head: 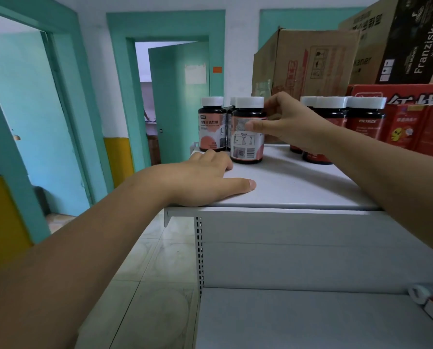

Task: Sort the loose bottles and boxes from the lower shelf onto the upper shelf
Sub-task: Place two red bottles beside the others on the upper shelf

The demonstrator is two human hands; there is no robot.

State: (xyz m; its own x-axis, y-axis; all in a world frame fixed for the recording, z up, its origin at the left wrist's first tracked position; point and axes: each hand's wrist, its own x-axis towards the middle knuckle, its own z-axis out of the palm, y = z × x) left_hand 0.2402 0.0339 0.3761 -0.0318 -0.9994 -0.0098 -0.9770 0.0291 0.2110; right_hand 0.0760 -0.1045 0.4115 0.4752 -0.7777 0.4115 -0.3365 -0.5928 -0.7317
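Bottle (247, 129) upright, cap up

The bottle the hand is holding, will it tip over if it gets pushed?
Probably not easily: the bottle stands squat on a flat base on the upper shelf. On its side, its round body would likely roll.

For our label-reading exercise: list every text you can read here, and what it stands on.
"Franziskaner", "NATURTRUB": black carton, top right.
"PIETRICK": dark bottle beside the red box.
Red box: large Chinese characters, cut off.
Fine print, barcode on the held bottle, right hand: too small.
Chinese title, leftmost bottle: blurred.
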